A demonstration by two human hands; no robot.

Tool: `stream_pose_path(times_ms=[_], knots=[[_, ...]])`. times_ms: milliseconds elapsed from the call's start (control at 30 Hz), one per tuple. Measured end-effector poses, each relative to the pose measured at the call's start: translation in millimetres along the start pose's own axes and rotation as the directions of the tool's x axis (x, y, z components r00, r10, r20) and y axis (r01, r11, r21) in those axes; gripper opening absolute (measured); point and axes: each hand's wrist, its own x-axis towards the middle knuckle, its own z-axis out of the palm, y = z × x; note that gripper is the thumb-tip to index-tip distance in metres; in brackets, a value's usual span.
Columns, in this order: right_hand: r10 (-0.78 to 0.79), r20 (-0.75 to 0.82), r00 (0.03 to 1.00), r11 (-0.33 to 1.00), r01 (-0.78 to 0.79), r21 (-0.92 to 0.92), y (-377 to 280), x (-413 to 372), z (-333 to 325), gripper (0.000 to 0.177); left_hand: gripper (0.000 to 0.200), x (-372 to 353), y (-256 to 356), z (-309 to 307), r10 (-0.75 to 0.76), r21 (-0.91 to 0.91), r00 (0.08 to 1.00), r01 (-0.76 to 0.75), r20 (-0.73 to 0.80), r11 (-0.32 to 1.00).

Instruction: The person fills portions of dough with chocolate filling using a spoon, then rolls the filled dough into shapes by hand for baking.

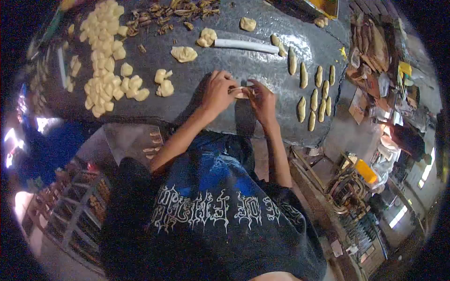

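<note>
Left hand (217, 92) near right hand (265, 102)

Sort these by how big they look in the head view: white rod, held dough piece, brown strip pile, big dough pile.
1. Big dough pile
2. Brown strip pile
3. White rod
4. Held dough piece, partly covered, judged by what shows

Bakery workroom, dough lumps (104, 51), shaped rolls (303, 76), dark worktable (150, 105), rack (83, 207)
</note>
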Motion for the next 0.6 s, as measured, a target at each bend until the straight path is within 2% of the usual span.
stream_pose_path(times_ms=[67, 100, 133, 167, 233, 300, 333, 433, 533, 567, 600], knots=[[-0.154, -0.097, 0.983, 0.952, 0.121, -0.281, 3.5, 2.8, 2.0, 0.048, 0.023, -1.7, -9.8, 13.0, -0.058, 0.020, 0.998, 0.058, 0.008, 0.998], [-0.240, -0.132, 0.962, 0.893, 0.166, -0.417, 4.2, 1.6, 0.5, 0.053, 0.025, -1.9, -6.7, 14.1, -0.034, 0.012, 0.997, 0.035, -0.071, 0.999], [-0.257, -0.126, 0.958, 0.827, 0.150, -0.542, 2.1, -0.9, -5.1, 0.060, 0.026, -1.5, -3.6, 15.5, -0.009, 0.006, 0.988, 0.010, -0.152, 1.000], [-0.240, -0.143, 0.960, 0.812, 0.117, -0.572, 5.5, -1.1, -6.4, 0.057, 0.028, -0.6, -1.5, 16.1, 0.015, 0.002, 0.972, -0.015, -0.234, 1.000], [-0.202, -0.174, 0.964, 0.774, 0.048, -0.631, 14.0, 2.9, -6.1, 0.057, 0.031, -1.9, -5.8, 15.9, 0.024, 0.006, 0.983, -0.024, -0.182, 1.000], [-0.144, -0.123, 0.982, 0.789, 0.039, -0.613, 18.4, 5.9, -11.4, 0.050, 0.028, 0.3, -13.0, 18.6, 0.080, -0.003, 0.980, -0.082, -0.182, 0.997], [-0.113, -0.097, 0.989, 0.795, 0.031, -0.606, 17.9, 8.4, -13.9, 0.046, 0.021, 1.4, -16.3, 16.7, 0.053, -0.056, 0.996, -0.057, -0.069, 0.997], [0.257, 0.052, 0.965, 0.808, -0.185, -0.559, 3.5, 29.3, -25.1, 0.040, 0.016, -0.1, -15.9, 18.0, 0.113, -0.018, 0.988, -0.115, -0.103, 0.993], [0.559, 0.105, 0.823, 0.660, -0.364, -0.657, -34.4, 51.0, -48.8, 0.041, 0.017, 1.6, -25.8, 17.9, 0.124, -0.055, 0.992, -0.125, -0.015, 0.991], [0.256, 0.035, 0.966, 0.738, -0.171, -0.653, -32.3, 60.4, -49.4, 0.041, 0.018, 1.5, -28.9, 16.8, 0.115, -0.062, 0.993, -0.115, -0.006, 0.991], [-0.073, -0.028, 0.997, 0.752, 0.036, -0.658, -29.3, 68.5, -49.3, 0.041, 0.018, 1.1, -22.1, 9.4, 0.102, -0.073, 0.995, -0.102, 0.007, 0.992]])
